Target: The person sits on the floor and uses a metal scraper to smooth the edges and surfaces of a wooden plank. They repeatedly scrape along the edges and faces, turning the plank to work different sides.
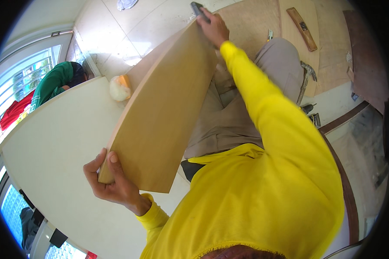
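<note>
A long light-brown wooden board point(160, 112), tapering in shape, stands tilted across my front and leans by my legs. My left hand point(116, 181) grips its near lower corner, thumb on the face and fingers round the edge. At the far end, my right hand point(215, 31) is closed round a dark grey block-like tool point(197, 8), held at the board's upper edge. What kind of tool it is, I cannot tell.
A wooden hand plane point(301, 29) lies on pale plywood at far right. Nearer are a claw hammer point(306, 80), a utility knife point(270, 34) and a drill point(307, 108). A white-and-orange bundle point(120, 88) sits beside a large white surface point(69, 159). Another person's green sleeve point(52, 84) shows left.
</note>
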`<state>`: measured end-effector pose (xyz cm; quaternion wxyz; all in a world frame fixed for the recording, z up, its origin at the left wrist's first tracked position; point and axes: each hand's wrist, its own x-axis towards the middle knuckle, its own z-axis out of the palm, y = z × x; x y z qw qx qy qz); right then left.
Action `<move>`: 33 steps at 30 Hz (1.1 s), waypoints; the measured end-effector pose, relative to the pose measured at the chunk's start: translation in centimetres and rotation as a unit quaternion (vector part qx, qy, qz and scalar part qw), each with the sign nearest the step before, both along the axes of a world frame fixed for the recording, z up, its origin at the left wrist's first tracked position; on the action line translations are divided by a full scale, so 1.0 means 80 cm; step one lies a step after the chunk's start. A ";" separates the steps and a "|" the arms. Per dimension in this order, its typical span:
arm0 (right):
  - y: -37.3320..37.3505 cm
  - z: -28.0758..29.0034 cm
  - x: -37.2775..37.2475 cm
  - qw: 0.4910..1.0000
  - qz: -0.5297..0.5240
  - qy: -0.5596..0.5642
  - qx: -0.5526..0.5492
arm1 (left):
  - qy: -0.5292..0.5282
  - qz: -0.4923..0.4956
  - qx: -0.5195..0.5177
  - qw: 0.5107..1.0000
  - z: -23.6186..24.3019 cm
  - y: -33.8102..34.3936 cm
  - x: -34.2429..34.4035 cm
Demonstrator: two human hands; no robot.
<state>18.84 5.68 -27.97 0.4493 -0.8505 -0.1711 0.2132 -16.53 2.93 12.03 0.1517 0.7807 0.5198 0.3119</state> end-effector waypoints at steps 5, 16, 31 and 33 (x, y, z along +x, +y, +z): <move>0.011 -0.117 0.092 0.995 -0.061 0.013 -0.083 | 0.023 -0.022 0.025 0.999 0.001 0.001 0.002; -0.097 -0.014 -0.030 0.987 -0.102 -0.051 -0.112 | 0.003 -0.001 0.005 1.000 0.005 0.012 0.023; -0.001 -0.018 -0.030 0.968 -0.084 0.004 0.235 | -0.071 -0.063 -0.017 0.995 0.008 -0.047 0.040; -0.024 0.022 -0.055 0.960 -0.065 0.007 0.274 | -0.080 -0.096 -0.022 0.992 0.010 -0.058 0.047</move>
